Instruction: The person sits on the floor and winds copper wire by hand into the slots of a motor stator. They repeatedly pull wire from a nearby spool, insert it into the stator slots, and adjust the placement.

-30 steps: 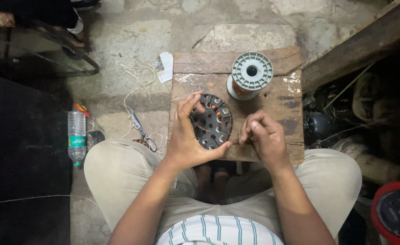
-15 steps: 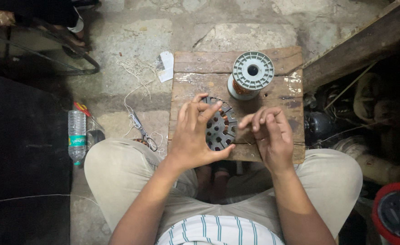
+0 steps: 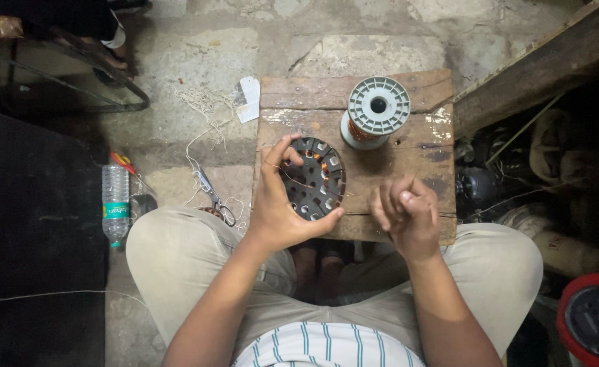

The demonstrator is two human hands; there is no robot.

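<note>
A dark round motor stator (image 3: 315, 182) with copper windings in its slots rests on a small wooden board (image 3: 408, 156). My left hand (image 3: 280, 204) grips the stator's left rim, thumb under its lower edge. To the right of the stator, my right hand (image 3: 405, 214) is raised a little with its fingers pinched on a thin copper wire (image 3: 299, 182) that runs left across the stator. A grey plastic spool of copper wire (image 3: 377, 111) stands upright at the back of the board.
Scissors (image 3: 214, 197) and loose white string (image 3: 204, 112) lie on the stone floor left of the board. A plastic water bottle (image 3: 115, 204) lies further left. A wooden beam (image 3: 537, 68) and a red round container (image 3: 593, 319) are at the right.
My right hand has drawn away to the right from the stator, pulling the wire out. My left hand shifted from covering the stator face to gripping its left rim.
</note>
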